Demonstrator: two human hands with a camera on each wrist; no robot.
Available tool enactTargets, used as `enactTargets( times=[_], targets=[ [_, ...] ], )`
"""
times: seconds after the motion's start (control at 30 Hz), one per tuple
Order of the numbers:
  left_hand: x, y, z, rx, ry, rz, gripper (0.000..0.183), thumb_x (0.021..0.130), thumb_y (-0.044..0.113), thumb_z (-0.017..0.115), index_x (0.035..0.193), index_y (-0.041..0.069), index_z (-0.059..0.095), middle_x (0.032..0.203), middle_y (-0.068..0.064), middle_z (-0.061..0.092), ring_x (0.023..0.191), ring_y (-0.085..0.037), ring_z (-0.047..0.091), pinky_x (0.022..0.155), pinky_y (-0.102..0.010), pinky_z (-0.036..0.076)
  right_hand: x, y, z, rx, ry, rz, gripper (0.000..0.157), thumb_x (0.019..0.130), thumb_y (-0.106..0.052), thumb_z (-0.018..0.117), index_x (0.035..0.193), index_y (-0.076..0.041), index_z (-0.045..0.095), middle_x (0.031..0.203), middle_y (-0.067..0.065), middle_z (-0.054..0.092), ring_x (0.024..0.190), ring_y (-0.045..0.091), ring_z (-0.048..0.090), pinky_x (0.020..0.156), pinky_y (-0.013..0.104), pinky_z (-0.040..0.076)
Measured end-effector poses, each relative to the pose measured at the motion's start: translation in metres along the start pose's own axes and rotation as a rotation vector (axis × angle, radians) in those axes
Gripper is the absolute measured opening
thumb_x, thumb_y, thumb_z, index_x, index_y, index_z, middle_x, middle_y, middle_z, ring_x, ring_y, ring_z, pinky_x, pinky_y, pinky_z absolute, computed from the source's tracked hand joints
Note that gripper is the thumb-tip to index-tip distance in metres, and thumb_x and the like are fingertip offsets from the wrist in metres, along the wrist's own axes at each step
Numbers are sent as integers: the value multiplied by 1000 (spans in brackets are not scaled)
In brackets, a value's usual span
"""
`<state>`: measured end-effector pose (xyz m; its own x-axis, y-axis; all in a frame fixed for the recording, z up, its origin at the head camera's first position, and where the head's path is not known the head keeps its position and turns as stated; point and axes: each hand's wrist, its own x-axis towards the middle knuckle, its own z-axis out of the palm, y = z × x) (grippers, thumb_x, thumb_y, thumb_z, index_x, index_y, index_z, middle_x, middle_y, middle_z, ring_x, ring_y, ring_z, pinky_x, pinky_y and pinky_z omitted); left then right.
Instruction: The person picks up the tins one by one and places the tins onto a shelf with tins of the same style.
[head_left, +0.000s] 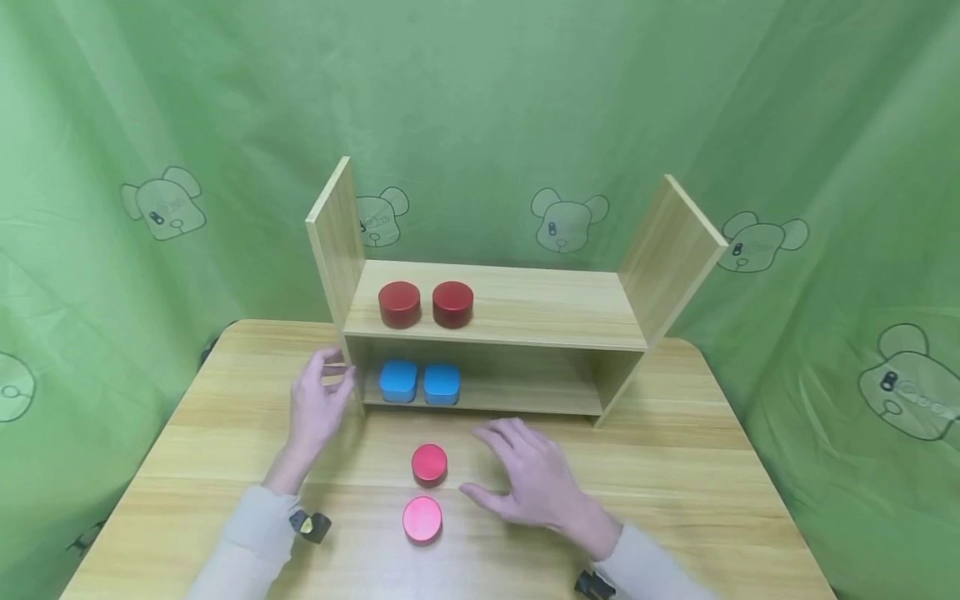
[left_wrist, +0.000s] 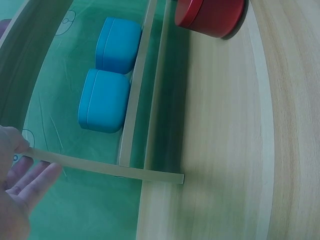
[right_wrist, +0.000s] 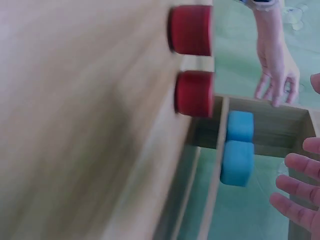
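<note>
While the right hand (head_left: 536,479) is held over the table (head_left: 675,467) with its fingers spread and nothing grasped, two round tins are seen to its left: a red tin (head_left: 430,463) and, closer to the person, a pink tin (head_left: 422,518). Both are set upright on the tabletop, near the thumb and fingers but untouched by them. The wooden shelf (head_left: 555,304) is placed just beyond the tins. Its left side board (left_wrist: 100,166) is lightly pinched at the edge by the left hand (head_left: 318,404), with the thumb and fingers laid on opposite faces, as shown by the left wrist view. Near that hand, two blue boxes (head_left: 398,381) are lined up side by side on the lower level, towards the left end. Above them, two dark red tins (head_left: 400,305) are stood on the upper level, slightly apart.
</note>
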<state>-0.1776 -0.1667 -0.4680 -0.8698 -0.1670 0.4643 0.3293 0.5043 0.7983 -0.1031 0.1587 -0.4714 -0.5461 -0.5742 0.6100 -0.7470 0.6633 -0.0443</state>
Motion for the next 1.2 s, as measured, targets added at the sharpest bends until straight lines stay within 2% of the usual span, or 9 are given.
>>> enactTargets(
  times=[0.23,0.57,0.9,1.2],
  targets=[
    [0,-2,0,-5,4,14,32,94,-6,68,125,-10,61,118,-31,72,99,-47,75,81,-46,71,-10,-9,12,-4,-79,-43,70,92,-68,66,132,-11,68,120,0,75,108,16,72,91,29,69],
    [1,0,0,1,-22,-17,35,93,-4,71,126,-9,60,120,-29,72,102,-44,75,82,-43,71,-18,-21,23,14,-156,-41,72,84,-65,76,133,-13,68,118,-2,74,106,13,71,83,26,68],
    [0,0,-2,-3,-8,2,32,93,-7,69,124,-10,61,118,-31,72,100,-46,75,81,-44,71,-22,-37,36,31,-342,-28,72,88,-71,69,138,-20,65,122,-7,74,105,8,69,79,24,66],
    [0,-2,-1,-3,3,11,32,93,-7,71,124,-10,61,118,-31,72,99,-46,76,79,-45,71,-20,-46,44,47,-404,-49,72,91,-70,65,143,-20,63,131,-6,72,106,9,68,79,22,64]
  ],
)
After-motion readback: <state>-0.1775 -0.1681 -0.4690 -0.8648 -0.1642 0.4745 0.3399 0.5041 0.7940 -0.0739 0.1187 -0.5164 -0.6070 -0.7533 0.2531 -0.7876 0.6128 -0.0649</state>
